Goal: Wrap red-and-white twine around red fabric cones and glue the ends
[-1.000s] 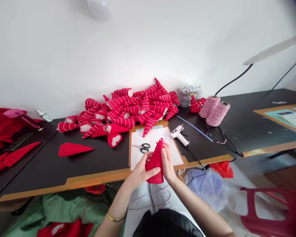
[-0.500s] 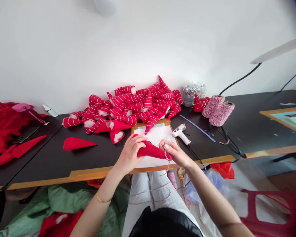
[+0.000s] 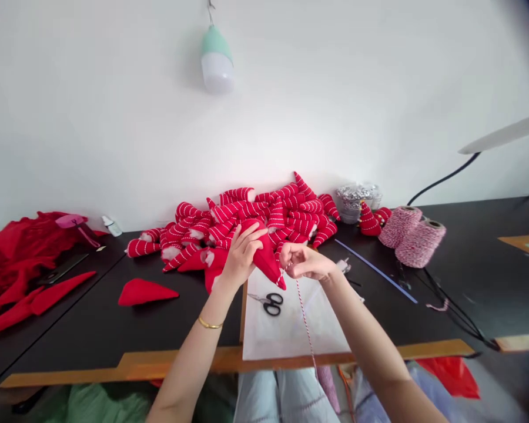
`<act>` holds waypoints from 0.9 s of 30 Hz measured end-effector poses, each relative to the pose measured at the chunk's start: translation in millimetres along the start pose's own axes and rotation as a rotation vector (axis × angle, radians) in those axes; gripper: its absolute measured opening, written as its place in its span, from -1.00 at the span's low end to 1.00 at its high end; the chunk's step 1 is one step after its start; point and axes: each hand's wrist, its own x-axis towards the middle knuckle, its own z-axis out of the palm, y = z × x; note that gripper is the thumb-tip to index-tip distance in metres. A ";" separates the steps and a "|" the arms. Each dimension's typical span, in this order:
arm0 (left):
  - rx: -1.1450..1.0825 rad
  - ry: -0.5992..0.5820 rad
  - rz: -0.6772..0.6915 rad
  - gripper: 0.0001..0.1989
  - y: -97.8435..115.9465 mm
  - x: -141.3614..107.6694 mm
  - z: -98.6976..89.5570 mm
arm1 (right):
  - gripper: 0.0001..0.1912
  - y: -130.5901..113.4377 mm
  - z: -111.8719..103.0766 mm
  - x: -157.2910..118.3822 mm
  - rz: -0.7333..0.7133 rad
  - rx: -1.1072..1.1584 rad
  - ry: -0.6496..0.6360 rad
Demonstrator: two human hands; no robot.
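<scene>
My left hand (image 3: 241,254) is closed around the wide end of a red stuffed fabric cone (image 3: 265,261), whose tip points down and to the right. A few turns of red-and-white twine circle the cone near its tip. Close beside that tip, my right hand (image 3: 306,262) pinches the twine (image 3: 305,314). From there the strand hangs over the table's front edge towards my lap. Black-handled scissors (image 3: 272,304) lie below the cone on a white sheet (image 3: 286,343). A glue gun (image 3: 344,265) is mostly hidden behind my right forearm.
Twine-wrapped red cones (image 3: 242,208) are heaped against the wall. Two twine spools (image 3: 421,244) and a pale blue stick (image 3: 374,270) lie to the right. A plain red cone (image 3: 145,292) and red fabric (image 3: 22,249) are at left. A lamp bulb (image 3: 217,70) hangs above.
My view has tilted upward. Both hands have lifted the cone and twine away from the sheet, and the cone's tip points more steeply down. The scissors now show.
</scene>
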 end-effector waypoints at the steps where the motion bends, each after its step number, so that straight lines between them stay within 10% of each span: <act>1: -0.033 0.039 -0.033 -0.91 -7.3 2.6 5.2 | -0.58 0.2 -4.7 7.6 -0.008 0.001 0.021; 9: -0.024 0.382 -0.308 -0.77 -50.1 6.1 42.9 | -0.60 10.7 -22.8 52.8 0.137 0.061 0.094; 16: 0.107 0.512 -0.211 -0.74 -73.3 -13.3 58.2 | -0.48 37.6 -22.5 64.6 0.280 0.208 0.013; 20: 0.105 0.548 -0.460 -0.59 -79.1 -11.6 65.6 | -0.47 38.8 -14.3 67.3 0.237 0.235 0.112; 27: -0.944 0.458 -1.161 -0.29 -75.5 16.4 63.1 | -0.73 16.4 -22.7 59.3 -0.044 -0.512 0.618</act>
